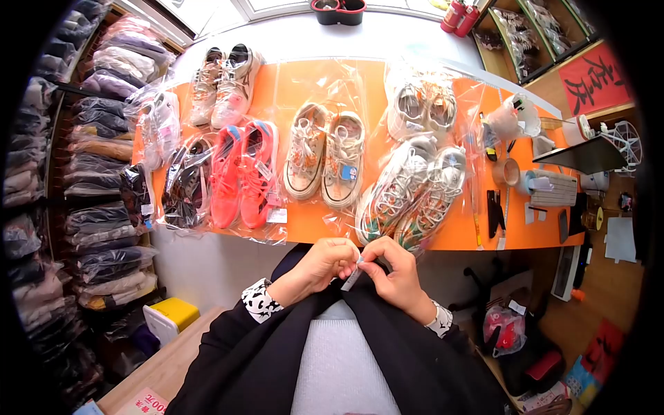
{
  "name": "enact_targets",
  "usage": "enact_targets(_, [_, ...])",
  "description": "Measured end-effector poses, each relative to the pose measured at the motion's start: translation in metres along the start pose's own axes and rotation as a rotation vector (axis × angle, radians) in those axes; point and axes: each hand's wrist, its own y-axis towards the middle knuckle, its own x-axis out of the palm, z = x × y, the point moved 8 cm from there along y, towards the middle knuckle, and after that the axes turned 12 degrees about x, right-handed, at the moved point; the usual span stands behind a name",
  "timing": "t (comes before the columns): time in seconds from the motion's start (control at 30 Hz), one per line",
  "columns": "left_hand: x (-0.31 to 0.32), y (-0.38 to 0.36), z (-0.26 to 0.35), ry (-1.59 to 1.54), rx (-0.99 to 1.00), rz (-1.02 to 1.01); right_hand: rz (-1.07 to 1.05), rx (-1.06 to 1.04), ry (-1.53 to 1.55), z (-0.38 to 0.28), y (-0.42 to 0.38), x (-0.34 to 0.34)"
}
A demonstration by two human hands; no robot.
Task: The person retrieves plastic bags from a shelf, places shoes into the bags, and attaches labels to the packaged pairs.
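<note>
Both hands meet just in front of the orange table (311, 76). My left hand (325, 264) is closed in a pinch beside my right hand (393, 274), whose thumb and finger also pinch. Between them is a small pale strip (351, 279), tag-like, hanging below the fingertips; its details are too small to read. Nearest beyond the hands are white-and-green sneakers (408, 190) in clear plastic. Beige sneakers (323, 155), one with a blue tag, lie left of those, and pink-red shoes (242, 176) in a bag lie further left.
White shoes (225, 86) stand at the back left, black bagged shoes (190, 181) at the left. More bagged shoes (422, 104) lie at the back right. A tape roll (506, 171) and keyboard (553, 188) are right. Bagged clothes (104, 173) fill left shelves; a yellow-lidded box (173, 315) stands below.
</note>
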Motion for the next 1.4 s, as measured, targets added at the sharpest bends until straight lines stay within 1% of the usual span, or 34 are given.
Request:
enact_targets(0.23, [-0.002,0.004,-0.007,0.028,-0.033,-0.003,0.003,0.095,0.031,0.011,-0.007,-0.002])
enact_targets(0.37, [0.0,0.008,-0.008,0.058,-0.048,-0.04,0.037,0.104,0.035,0.016,-0.011,-0.006])
enact_targets(0.43, [0.002,0.017,0.003,0.15,0.024,-0.028,0.069,0.133,0.064,0.021,-0.014,-0.009])
enact_targets(0.53, [-0.004,0.043,0.023,0.442,0.177,0.051,0.132,0.103,0.105,0.027,-0.018,-0.018])
enact_targets(0.6, [-0.007,0.065,0.048,0.712,0.393,0.051,0.161,0.12,0.099,0.034,-0.023,-0.024])
enact_targets(0.63, [-0.012,0.076,0.065,0.917,0.53,0.118,0.178,0.125,0.117,0.038,-0.025,-0.027])
enact_targets(0.67, [-0.02,0.089,0.088,1.183,0.664,0.141,0.199,0.123,0.124,0.041,-0.028,-0.03])
enact_targets(0.7, [0.007,0.09,0.125,1.446,1.018,0.142,0.219,0.121,0.131,0.044,-0.03,-0.034])
enact_targets(0.73, [0.01,0.099,0.151,1.654,1.184,0.21,0.231,0.133,0.15,0.049,-0.032,-0.036])
enact_targets(0.77, [0.013,0.114,0.178,1.711,1.194,0.235,0.242,0.134,0.167,0.051,-0.033,-0.039])
enact_targets(0.83, [0.022,0.144,0.228,1.925,1.453,0.233,0.265,0.17,0.185,0.058,-0.037,-0.045])
enact_targets(0.9, [0.018,0.185,0.266,2.075,1.399,0.199,0.278,0.19,0.205,0.065,-0.039,-0.048])
enact_targets(0.97, [-0.02,0.246,0.282,1.607,0.74,-0.003,0.303,0.204,0.21,0.068,-0.041,-0.051])
enact_targets(1.0, [-0.019,0.26,0.271,1.644,0.582,-0.225,0.316,0.204,0.223,0.069,-0.042,-0.052])
enact_targets(1.03, [-0.055,0.272,0.26,1.321,0.154,-0.02,0.33,0.205,0.235,0.071,-0.044,-0.053])
enact_targets(1.1, [-0.053,0.266,0.234,1.571,-0.124,-0.028,0.371,0.208,0.245,0.073,-0.047,-0.059])
enact_targets(1.17, [-0.052,0.253,0.201,1.576,-0.336,-0.079,0.4,0.227,0.263,0.081,-0.051,-0.062])
enact_targets(1.2, [-0.049,0.249,0.187,1.582,-0.388,-0.215,0.411,0.244,0.268,0.084,-0.053,-0.063])
enact_targets(1.23, [-0.05,0.25,0.176,1.519,-0.435,-0.233,0.421,0.249,0.276,0.086,-0.054,-0.064])
enact_targets(1.3, [-0.065,0.267,0.165,1.557,-0.358,-0.25,0.446,0.238,0.282,0.087,-0.055,-0.067])
enact_targets(1.33, [-0.068,0.27,0.16,1.563,-0.366,-0.255,0.453,0.242,0.288,0.088,-0.056,-0.068])
enact_targets(1.4, [-0.033,0.266,0.141,1.448,-0.152,-0.341,0.466,0.242,0.294,0.089,-0.056,-0.071])
